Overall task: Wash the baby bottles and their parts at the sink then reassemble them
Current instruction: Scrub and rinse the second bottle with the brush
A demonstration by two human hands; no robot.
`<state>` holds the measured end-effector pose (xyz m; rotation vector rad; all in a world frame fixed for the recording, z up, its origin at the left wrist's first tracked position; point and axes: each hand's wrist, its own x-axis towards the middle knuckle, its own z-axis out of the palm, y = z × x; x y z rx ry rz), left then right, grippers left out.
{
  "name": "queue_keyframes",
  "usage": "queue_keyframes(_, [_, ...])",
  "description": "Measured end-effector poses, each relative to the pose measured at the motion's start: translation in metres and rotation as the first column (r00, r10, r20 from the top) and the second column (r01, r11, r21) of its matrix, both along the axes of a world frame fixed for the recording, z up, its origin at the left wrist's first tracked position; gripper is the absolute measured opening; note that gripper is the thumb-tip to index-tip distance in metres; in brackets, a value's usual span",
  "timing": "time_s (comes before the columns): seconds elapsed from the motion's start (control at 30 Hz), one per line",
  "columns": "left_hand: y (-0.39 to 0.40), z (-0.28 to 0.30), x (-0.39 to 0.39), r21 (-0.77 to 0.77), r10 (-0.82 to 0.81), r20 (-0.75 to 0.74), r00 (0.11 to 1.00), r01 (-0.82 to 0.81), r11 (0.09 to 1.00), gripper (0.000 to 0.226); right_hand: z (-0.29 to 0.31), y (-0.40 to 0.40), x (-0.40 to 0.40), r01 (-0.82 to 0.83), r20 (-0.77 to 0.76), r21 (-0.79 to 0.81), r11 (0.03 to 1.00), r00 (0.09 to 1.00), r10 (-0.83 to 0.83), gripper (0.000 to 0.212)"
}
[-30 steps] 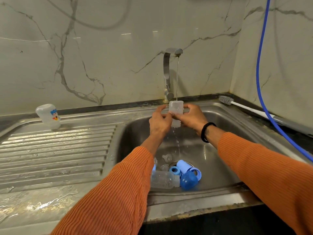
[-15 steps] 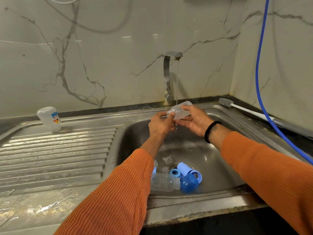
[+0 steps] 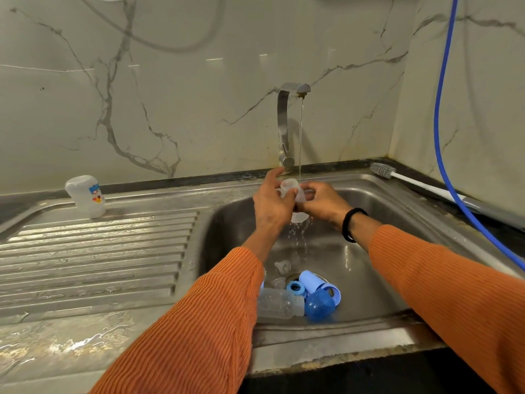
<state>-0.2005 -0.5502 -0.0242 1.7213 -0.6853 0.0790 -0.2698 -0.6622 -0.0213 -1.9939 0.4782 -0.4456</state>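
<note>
A small clear plastic bottle [image 3: 292, 191] is held between the fingers [image 3: 279, 191] of the left hand [image 3: 270, 206] and those of the right hand [image 3: 324, 204], both sets curled round it from opposite sides. It is kept tilted directly under the thin stream of water [image 3: 300, 137] from the steel tap [image 3: 285, 123], apparently so that it is rinsed and the run-off falls into the stainless steel sink basin [image 3: 369, 251] below.

Well beneath the fingers, by the drain, unwashed parts are gathered: a clear bottle lying on its side [image 3: 279, 304], a blue domed cap [image 3: 319, 305], a light blue cylindrical cap [image 3: 311, 280], a blue screw ring [image 3: 295, 288] and clear silicone teats [image 3: 282, 267].

Far to the left of the fingers, a white bottle with a printed label [image 3: 85, 196] stands on the ribbed steel draining surface [image 3: 93, 257]. To the right of the fingers, a white-handled bottle brush [image 3: 412, 182] lies on the sink rim, crossed by a blue hose [image 3: 443, 137]. Nothing is seen standing between the fingers and the parts below.
</note>
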Motion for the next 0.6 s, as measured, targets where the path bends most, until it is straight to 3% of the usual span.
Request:
queue_keyframes(0.1, [0.001, -0.002, 0.001, 0.002, -0.02, -0.037, 0.999, 0.02, 1.0, 0.055, 0.0, -0.002, 0.002, 0.085, 0.034, 0.052, 0.995, 0.996, -0.087, 0.049])
queue_keyframes(0.2, [0.001, -0.004, -0.001, 0.034, -0.011, -0.036, 0.999, 0.012, 0.999, 0.048, -0.001, -0.005, 0.003, 0.129, 0.036, 0.066, 0.989, 0.991, -0.131, 0.053])
queue_keyframes(0.4, [0.002, -0.007, 0.0, 0.045, -0.001, -0.072, 0.997, 0.004, 0.999, 0.039, -0.002, -0.006, 0.001, 0.117, 0.035, 0.082, 0.99, 0.992, -0.12, 0.053])
queue_keyframes(0.6, [0.001, -0.01, 0.002, -0.003, 0.01, -0.068, 0.998, -0.01, 1.0, 0.037, 0.008, -0.005, -0.002, 0.129, 0.153, 0.125, 0.984, 0.977, -0.148, 0.051])
